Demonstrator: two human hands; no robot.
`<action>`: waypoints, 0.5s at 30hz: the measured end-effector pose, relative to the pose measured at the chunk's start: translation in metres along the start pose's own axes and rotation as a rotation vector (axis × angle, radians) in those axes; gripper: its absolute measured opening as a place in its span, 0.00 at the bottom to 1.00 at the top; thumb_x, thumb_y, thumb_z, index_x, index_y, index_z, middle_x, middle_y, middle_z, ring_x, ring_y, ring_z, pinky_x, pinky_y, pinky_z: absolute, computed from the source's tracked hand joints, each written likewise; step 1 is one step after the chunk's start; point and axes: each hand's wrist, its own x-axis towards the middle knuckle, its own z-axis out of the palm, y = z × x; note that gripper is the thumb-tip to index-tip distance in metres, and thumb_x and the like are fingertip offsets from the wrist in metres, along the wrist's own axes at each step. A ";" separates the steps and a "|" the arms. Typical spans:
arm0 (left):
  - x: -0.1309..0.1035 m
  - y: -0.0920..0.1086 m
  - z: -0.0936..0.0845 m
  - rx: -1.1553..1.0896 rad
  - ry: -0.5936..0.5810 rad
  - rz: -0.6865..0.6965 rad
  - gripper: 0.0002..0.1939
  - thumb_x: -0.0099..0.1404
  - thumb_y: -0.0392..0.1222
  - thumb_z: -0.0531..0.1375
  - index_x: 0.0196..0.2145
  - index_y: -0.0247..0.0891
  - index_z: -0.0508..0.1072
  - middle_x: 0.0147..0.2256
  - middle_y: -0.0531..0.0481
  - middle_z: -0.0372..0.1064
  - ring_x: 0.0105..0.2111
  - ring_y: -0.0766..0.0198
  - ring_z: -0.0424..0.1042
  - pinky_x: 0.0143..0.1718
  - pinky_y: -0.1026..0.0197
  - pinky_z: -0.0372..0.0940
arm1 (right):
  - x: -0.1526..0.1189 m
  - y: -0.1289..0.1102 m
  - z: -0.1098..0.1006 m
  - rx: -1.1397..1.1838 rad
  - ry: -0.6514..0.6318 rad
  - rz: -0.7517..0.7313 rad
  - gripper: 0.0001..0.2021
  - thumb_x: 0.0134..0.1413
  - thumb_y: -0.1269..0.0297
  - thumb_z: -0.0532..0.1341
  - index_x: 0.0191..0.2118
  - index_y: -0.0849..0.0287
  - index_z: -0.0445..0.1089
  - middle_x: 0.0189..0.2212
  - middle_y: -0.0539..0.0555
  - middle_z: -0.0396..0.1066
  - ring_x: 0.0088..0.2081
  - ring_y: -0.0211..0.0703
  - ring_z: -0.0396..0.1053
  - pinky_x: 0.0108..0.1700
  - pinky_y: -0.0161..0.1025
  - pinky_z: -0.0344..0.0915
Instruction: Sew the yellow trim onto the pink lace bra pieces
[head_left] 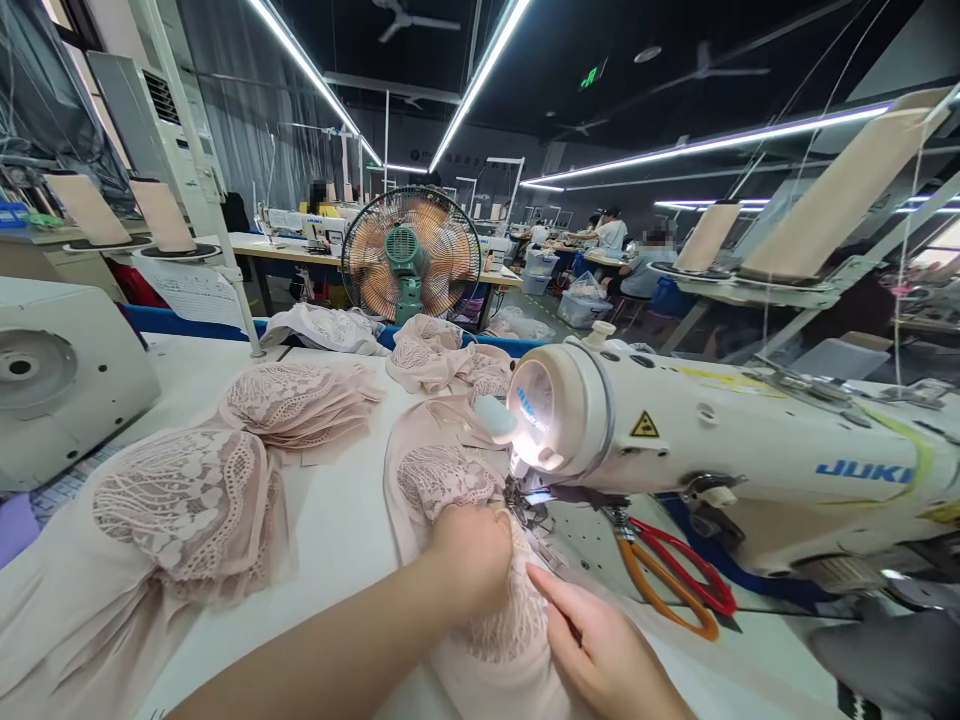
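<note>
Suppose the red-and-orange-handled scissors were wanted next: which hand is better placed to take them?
Probably the right hand: it lies nearer the scissors, at the right edge of the lace-trimmed fabric. The left hand is farther off, on the fabric below the JUKI sewing machine.

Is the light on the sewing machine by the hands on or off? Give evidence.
On: the light glows bright white at the sewing machine's head, near the lace garment.
</note>
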 end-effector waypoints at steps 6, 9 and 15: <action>0.004 0.003 0.001 -0.018 0.009 -0.049 0.23 0.53 0.37 0.58 0.48 0.29 0.66 0.38 0.38 0.71 0.35 0.50 0.71 0.35 0.52 0.66 | 0.008 0.008 -0.006 0.012 -0.128 -0.044 0.24 0.56 0.67 0.45 0.54 0.60 0.68 0.38 0.55 0.76 0.37 0.45 0.74 0.36 0.37 0.72; 0.005 0.004 0.001 -0.042 0.016 -0.060 0.23 0.53 0.36 0.58 0.48 0.28 0.67 0.37 0.38 0.71 0.35 0.50 0.71 0.35 0.52 0.66 | 0.010 0.006 -0.007 -0.018 -0.133 -0.050 0.25 0.56 0.67 0.44 0.53 0.62 0.69 0.37 0.55 0.76 0.36 0.45 0.74 0.36 0.37 0.72; 0.007 -0.002 0.003 -0.070 0.079 -0.076 0.22 0.54 0.37 0.57 0.47 0.29 0.68 0.38 0.38 0.70 0.36 0.49 0.71 0.37 0.50 0.66 | 0.016 -0.004 -0.008 -0.057 -0.052 -0.026 0.27 0.53 0.66 0.41 0.50 0.65 0.72 0.38 0.58 0.76 0.37 0.47 0.75 0.35 0.38 0.72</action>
